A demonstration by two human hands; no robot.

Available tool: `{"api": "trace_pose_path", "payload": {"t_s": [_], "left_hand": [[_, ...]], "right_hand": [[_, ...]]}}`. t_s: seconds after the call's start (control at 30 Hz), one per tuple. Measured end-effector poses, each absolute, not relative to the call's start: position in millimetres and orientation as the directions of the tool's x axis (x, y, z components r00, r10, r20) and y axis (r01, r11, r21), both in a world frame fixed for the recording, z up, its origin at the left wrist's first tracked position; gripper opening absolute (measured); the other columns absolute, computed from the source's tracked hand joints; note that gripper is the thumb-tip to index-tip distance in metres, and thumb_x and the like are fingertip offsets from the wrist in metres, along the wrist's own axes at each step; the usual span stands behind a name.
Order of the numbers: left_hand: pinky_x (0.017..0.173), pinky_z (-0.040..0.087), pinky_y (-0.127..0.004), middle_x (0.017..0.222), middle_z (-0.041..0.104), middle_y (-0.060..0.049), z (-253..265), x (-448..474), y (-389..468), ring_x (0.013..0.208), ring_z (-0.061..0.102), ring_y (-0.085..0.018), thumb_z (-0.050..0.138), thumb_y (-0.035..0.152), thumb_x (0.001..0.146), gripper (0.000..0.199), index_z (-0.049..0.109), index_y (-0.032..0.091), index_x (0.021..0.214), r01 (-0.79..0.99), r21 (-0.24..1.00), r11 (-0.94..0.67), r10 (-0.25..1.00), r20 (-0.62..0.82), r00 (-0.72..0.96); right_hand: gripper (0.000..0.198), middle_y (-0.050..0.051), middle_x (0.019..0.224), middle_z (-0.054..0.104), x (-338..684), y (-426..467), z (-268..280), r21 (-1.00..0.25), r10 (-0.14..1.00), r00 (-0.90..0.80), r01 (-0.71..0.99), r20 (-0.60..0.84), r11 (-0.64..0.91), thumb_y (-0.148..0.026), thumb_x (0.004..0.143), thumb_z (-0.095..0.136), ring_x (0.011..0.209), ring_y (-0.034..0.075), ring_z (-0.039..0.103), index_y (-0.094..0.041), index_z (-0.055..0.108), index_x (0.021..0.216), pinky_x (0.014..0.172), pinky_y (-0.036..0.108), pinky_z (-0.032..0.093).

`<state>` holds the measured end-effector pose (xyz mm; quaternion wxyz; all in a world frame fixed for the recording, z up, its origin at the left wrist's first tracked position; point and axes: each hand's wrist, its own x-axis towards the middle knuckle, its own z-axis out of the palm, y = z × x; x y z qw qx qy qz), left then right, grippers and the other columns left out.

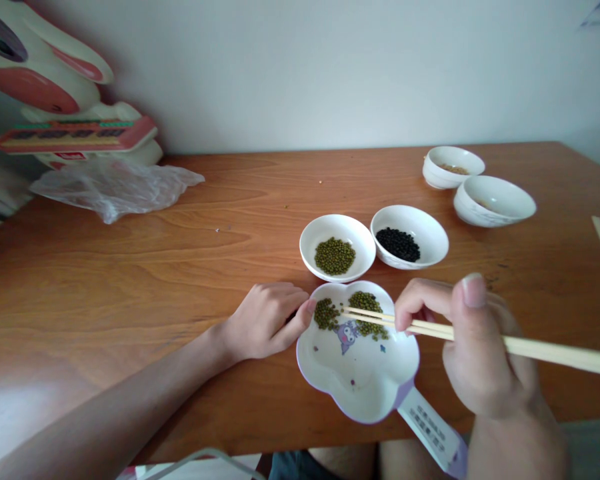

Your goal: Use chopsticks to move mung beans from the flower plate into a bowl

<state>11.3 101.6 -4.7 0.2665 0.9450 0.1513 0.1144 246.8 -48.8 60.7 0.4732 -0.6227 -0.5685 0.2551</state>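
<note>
My right hand [480, 340] is closed around a pair of pale wooden chopsticks [545, 352]. Their tips reach into a flower-shaped white plate [355, 393] with a lilac rim, a handle and a cartoon print. Two groups of green mung beans lie in it, a small left pile [325, 315] and a larger right pile [367, 307]; the tips are between them. Whether a bean is pinched I cannot tell. My left hand [273, 320] rests on the table, fingers curled, thumb at the plate's left rim. Anything under its fingers is hidden.
Just behind the plate stand a white bowl of mung beans [307, 243] and a white bowl of black beans [437, 243]. Two more white bowls [495, 217] sit at the back right. A crumpled plastic bag [125, 190] and a dog-shaped toy [80, 133] occupy the back left.
</note>
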Motion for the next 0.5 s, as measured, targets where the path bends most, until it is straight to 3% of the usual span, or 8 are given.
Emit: {"api": "trace_pose_path", "payload": {"t_s": [0.2, 0.3, 0.4, 0.5], "left_hand": [[0.066, 0.038, -0.030, 0.072, 0.058, -0.002, -4.2, 11.5, 101.2, 0.067, 0.050, -0.016, 0.030, 0.034, 0.113, 0.044, 0.050, 0.019, 0.076, 0.239, 0.519, -0.821, 0.357, 0.139, 0.924], [0.066, 0.039, -0.029, 0.072, 0.058, -0.002, -3.5, 11.5, 101.0, 0.067, 0.051, -0.015, 0.030, 0.035, 0.113, 0.045, 0.050, 0.019, 0.076, 0.246, 0.518, -0.819, 0.362, 0.134, 0.923], [0.066, 0.038, -0.029, 0.072, 0.058, -0.002, -3.7, 11.6, 101.2, 0.067, 0.051, -0.015, 0.030, 0.034, 0.113, 0.044, 0.050, 0.019, 0.076, 0.245, 0.519, -0.819, 0.359, 0.129, 0.924], [0.066, 0.038, -0.029, 0.072, 0.058, -0.001, -4.9, 11.1, 101.5, 0.067, 0.050, -0.015, 0.030, 0.034, 0.113, 0.043, 0.049, 0.019, 0.077, 0.242, 0.522, -0.818, 0.357, 0.131, 0.925]], "right_hand": [[0.078, 0.004, 0.064, 0.069, 256.7, -52.0, 59.5, -0.882, 0.831, 0.396, 0.419, 0.391, 0.215, -0.067, 0.108, 0.018, 0.064, 0.022, 0.069, -0.027, 0.072, 0.067, 0.053, 0.034, 0.047], [0.080, 0.005, 0.063, 0.070, 258.0, -46.7, 55.9, -0.882, 0.761, 0.505, 0.434, 0.406, 0.183, -0.072, 0.106, 0.020, 0.064, 0.022, 0.069, -0.025, 0.073, 0.069, 0.052, 0.033, 0.048], [0.086, 0.007, 0.063, 0.070, 258.3, -42.0, 53.1, -0.894, 0.760, 0.543, 0.435, 0.356, 0.108, -0.079, 0.102, 0.016, 0.062, 0.022, 0.068, -0.023, 0.072, 0.069, 0.051, 0.033, 0.046], [0.086, 0.007, 0.063, 0.069, 258.8, -43.9, 53.6, -0.887, 0.805, 0.464, 0.434, 0.369, 0.156, -0.076, 0.103, 0.015, 0.063, 0.021, 0.068, -0.023, 0.071, 0.066, 0.052, 0.034, 0.043]]}}
